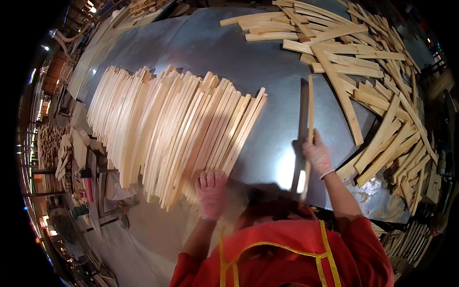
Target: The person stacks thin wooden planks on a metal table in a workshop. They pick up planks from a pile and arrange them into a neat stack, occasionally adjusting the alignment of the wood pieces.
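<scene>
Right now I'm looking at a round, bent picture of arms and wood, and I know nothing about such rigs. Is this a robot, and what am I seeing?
No robot here: these are a person's own two hands. The single picture comes from a wide fisheye camera worn on the head, looking down, so straight edges bend toward the rim. At the bottom is the wearer's red apron with yellow trim.

The right hand holds one thin wooden strip. The left hand has its fingers at the near end of a row of pale strips, lined up side by side. On the right of the smooth, dark table lies a jumbled pile of wooden pieces.
</scene>
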The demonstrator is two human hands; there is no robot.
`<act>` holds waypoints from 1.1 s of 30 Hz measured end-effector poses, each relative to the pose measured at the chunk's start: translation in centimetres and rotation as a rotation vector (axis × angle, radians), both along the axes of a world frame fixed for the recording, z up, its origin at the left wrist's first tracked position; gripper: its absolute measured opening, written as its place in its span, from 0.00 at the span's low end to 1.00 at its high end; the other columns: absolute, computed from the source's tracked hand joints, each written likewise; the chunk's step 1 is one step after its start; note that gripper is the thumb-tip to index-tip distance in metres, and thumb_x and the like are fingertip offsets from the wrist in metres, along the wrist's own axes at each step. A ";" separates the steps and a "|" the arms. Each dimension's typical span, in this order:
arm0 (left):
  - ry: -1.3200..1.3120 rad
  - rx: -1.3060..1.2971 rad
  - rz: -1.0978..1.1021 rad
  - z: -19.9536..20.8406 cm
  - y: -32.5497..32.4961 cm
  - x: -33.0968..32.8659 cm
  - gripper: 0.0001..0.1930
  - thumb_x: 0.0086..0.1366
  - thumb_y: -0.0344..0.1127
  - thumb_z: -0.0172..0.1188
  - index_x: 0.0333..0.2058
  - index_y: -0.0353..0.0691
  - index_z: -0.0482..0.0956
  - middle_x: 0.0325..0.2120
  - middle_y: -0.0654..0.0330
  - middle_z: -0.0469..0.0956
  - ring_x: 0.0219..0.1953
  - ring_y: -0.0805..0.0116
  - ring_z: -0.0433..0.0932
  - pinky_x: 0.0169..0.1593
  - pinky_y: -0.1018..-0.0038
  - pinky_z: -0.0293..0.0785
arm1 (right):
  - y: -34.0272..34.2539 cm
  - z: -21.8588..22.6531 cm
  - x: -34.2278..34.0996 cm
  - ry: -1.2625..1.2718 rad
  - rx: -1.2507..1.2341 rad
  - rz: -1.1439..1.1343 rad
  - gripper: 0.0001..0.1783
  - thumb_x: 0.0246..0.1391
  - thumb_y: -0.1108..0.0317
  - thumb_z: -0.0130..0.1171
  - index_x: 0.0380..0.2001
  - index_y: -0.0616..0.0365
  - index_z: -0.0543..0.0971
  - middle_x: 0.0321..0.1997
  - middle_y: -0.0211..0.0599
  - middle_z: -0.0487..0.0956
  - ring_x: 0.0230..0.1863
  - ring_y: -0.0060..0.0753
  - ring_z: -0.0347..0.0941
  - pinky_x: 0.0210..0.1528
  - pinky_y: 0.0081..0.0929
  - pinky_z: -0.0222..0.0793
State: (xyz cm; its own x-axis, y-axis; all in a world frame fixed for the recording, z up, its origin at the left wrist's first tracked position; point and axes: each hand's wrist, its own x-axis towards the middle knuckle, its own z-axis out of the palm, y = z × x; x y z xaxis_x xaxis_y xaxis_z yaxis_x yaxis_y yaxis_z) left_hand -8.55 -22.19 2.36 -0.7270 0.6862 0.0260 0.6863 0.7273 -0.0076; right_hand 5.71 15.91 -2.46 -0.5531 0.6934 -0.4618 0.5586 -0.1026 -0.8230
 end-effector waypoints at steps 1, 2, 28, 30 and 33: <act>-0.030 -0.008 0.022 -0.2 -0.9 0.0 0.34 0.63 0.41 0.66 0.67 0.45 0.70 0.65 0.52 0.70 0.68 0.45 0.68 0.68 0.45 0.65 | -3.3 3.9 -2.3 -0.196 0.056 0.134 0.47 0.63 0.56 0.61 0.80 0.61 0.57 0.55 0.55 0.85 0.54 0.45 0.84 0.57 0.36 0.78; -0.057 -0.004 0.019 -0.2 -1.1 -0.3 0.34 0.63 0.43 0.67 0.67 0.44 0.70 0.65 0.52 0.70 0.69 0.45 0.67 0.69 0.45 0.64 | -5.3 4.0 -2.7 -0.174 0.047 0.221 0.47 0.63 0.56 0.62 0.79 0.62 0.58 0.50 0.55 0.86 0.50 0.46 0.85 0.55 0.37 0.79; -0.301 0.174 -0.344 0.5 10.9 4.8 0.41 0.57 0.46 0.74 0.67 0.40 0.69 0.67 0.47 0.67 0.68 0.41 0.68 0.66 0.46 0.68 | 4.9 6.2 5.2 -0.228 0.382 0.337 0.30 0.53 0.48 0.69 0.51 0.59 0.79 0.50 0.59 0.83 0.57 0.58 0.80 0.62 0.48 0.75; -0.389 0.268 -0.311 0.6 13.7 6.0 0.43 0.57 0.48 0.75 0.67 0.40 0.68 0.65 0.49 0.69 0.66 0.43 0.71 0.63 0.47 0.72 | 6.6 10.8 4.9 -0.309 0.531 0.321 0.30 0.53 0.48 0.69 0.50 0.60 0.79 0.54 0.58 0.83 0.59 0.56 0.79 0.63 0.46 0.74; -0.631 -0.040 -0.232 2.1 19.5 7.0 0.43 0.58 0.50 0.74 0.67 0.40 0.67 0.60 0.51 0.71 0.59 0.44 0.77 0.56 0.49 0.77 | 14.9 3.6 13.5 -0.663 1.247 -0.168 0.39 0.51 0.49 0.72 0.62 0.60 0.75 0.56 0.54 0.78 0.57 0.61 0.76 0.62 0.50 0.74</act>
State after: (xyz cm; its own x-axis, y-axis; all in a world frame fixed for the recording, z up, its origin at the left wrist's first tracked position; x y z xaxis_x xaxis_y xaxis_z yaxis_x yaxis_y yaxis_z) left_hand -1.54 -2.70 4.50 -0.4284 0.8178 -0.3843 0.7061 0.5684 0.4223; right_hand 19.26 30.78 1.17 -0.3508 0.8668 0.3544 0.9243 0.3812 -0.0173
